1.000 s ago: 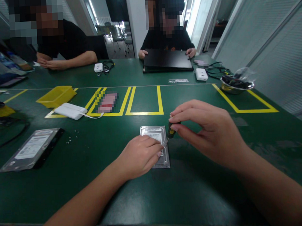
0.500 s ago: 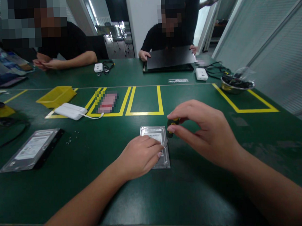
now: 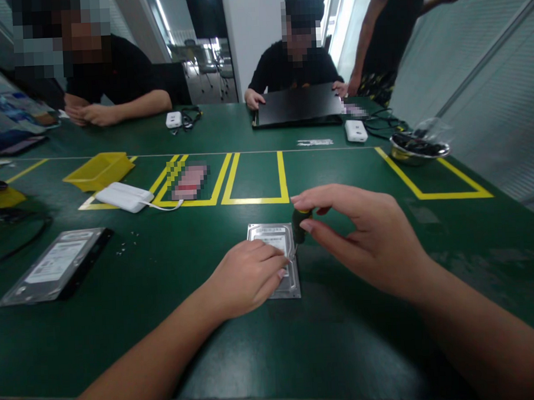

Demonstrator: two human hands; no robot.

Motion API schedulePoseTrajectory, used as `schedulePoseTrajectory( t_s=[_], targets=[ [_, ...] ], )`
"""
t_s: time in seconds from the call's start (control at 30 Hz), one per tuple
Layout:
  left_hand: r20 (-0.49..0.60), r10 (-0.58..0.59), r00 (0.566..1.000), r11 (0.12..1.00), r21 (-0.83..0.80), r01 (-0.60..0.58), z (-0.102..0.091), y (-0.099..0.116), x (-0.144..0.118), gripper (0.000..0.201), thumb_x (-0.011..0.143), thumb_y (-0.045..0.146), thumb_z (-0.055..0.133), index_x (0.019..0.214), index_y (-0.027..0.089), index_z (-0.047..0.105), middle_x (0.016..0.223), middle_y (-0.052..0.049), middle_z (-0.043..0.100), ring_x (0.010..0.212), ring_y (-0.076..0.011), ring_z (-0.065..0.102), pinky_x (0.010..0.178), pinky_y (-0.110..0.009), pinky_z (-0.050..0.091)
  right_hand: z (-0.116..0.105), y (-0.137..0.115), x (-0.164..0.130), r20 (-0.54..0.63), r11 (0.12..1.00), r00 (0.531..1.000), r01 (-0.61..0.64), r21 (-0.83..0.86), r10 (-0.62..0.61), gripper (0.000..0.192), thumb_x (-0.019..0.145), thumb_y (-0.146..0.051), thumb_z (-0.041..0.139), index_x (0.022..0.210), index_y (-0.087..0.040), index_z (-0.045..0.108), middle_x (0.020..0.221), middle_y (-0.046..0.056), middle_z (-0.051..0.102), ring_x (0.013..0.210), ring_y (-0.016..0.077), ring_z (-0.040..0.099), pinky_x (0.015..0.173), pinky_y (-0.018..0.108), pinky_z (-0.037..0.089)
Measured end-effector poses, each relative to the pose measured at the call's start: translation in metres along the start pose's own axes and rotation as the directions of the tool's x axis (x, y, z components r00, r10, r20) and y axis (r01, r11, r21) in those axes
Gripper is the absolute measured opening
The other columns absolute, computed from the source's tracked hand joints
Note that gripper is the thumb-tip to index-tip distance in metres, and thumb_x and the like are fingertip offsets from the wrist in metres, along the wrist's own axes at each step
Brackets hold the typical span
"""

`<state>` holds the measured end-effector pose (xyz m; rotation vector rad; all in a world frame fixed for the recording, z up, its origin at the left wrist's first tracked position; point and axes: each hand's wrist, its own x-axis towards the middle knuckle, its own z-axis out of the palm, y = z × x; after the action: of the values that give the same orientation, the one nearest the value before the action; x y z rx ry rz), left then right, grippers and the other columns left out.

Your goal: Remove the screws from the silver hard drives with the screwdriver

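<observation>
A small silver hard drive (image 3: 292, 287) with a white label lies flat on the green table in front of me. My left hand (image 3: 252, 277) rests over it, fingers curled together and pressing it down, hiding much of the label. The fingertips are close to the tip of a short screwdriver (image 3: 300, 225) with a dark and yellow handle. Thumb and fingers of my right hand (image 3: 361, 231) pinch that handle from the right. The shaft points down at the drive's right edge; the screw under it is too small to make out.
To the left lie a larger hard drive (image 3: 57, 265) and several tiny screws (image 3: 127, 244). Beyond are a yellow bin (image 3: 100, 172), a white power bank (image 3: 125, 196) cabled to a phone (image 3: 190, 181), and a metal bowl (image 3: 419, 147). Across the table, a person holds a dark panel (image 3: 300, 104).
My right hand has turned the screwdriver slightly and shifted a little down and left. My left hand stays put. Across the table, the dark panel is lower, and a standing person has moved right.
</observation>
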<state>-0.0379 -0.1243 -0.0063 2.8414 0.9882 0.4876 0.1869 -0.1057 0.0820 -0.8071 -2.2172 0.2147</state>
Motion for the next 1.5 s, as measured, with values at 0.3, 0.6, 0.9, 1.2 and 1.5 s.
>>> schedulePoseTrajectory(
  t_s=[0.3, 0.6, 0.9, 1.2, 1.5],
  targets=[
    [-0.001, -0.010, 1.000, 1.000, 0.004, 0.010, 0.0007, 0.0005, -0.0003, 0.030, 0.100, 0.028, 0.043, 0.118, 0.018, 0.065, 0.111, -0.008, 0.070, 0.102, -0.0241, 0.064, 0.089, -0.042, 0.049, 0.0002, 0.0008, 0.0013, 0.013, 0.999, 1.000, 0.005, 0.043, -0.006, 0.012, 0.087, -0.021, 0.064, 0.099, -0.022, 0.065, 0.103, 0.005, 0.071, 0.098, 0.0197, 0.065, 0.086, 0.035, 0.052],
    [0.000, -0.010, 1.000, 1.000, 0.003, 0.010, 0.0000, 0.0001, 0.0007, 0.029, 0.100, 0.028, 0.044, 0.117, 0.019, 0.065, 0.111, -0.007, 0.070, 0.101, -0.0242, 0.065, 0.087, -0.042, 0.048, -0.0021, -0.0003, 0.0017, 0.024, 0.999, 1.000, 0.010, 0.043, -0.011, 0.015, 0.087, -0.016, 0.061, 0.101, -0.021, 0.065, 0.098, 0.004, 0.070, 0.091, 0.0182, 0.064, 0.080, 0.034, 0.051],
    [-0.003, -0.017, 1.000, 1.000, 0.005, 0.017, -0.0006, 0.0011, 0.0001, 0.029, 0.099, 0.028, 0.044, 0.116, 0.019, 0.065, 0.110, -0.006, 0.070, 0.101, -0.0242, 0.064, 0.086, -0.042, 0.048, -0.0030, -0.0011, 0.0011, 0.041, 0.997, 0.999, 0.019, 0.072, -0.022, 0.020, 0.087, -0.013, 0.060, 0.103, -0.020, 0.069, 0.104, 0.005, 0.072, 0.099, 0.0178, 0.065, 0.087, 0.033, 0.052],
    [0.005, -0.014, 1.000, 1.000, 0.010, 0.013, 0.0000, 0.0010, 0.0004, 0.029, 0.100, 0.029, 0.044, 0.116, 0.019, 0.065, 0.111, -0.006, 0.070, 0.102, -0.0241, 0.064, 0.087, -0.042, 0.048, -0.0034, 0.0014, 0.0001, 0.011, 1.000, 1.000, 0.010, 0.008, -0.010, 0.014, 0.087, -0.020, 0.066, 0.099, -0.016, 0.072, 0.100, 0.006, 0.068, 0.092, 0.0148, 0.064, 0.079, 0.026, 0.051],
    [-0.010, -0.007, 1.000, 1.000, 0.015, 0.007, 0.0001, 0.0005, 0.0000, 0.029, 0.100, 0.029, 0.044, 0.116, 0.019, 0.066, 0.110, -0.006, 0.070, 0.101, -0.0238, 0.065, 0.086, -0.042, 0.049, -0.0041, 0.0006, 0.0013, 0.022, 0.999, 1.000, 0.020, 0.025, -0.021, 0.013, 0.088, -0.015, 0.064, 0.098, -0.015, 0.072, 0.097, 0.004, 0.070, 0.090, 0.0132, 0.064, 0.079, 0.025, 0.051]
  ],
)
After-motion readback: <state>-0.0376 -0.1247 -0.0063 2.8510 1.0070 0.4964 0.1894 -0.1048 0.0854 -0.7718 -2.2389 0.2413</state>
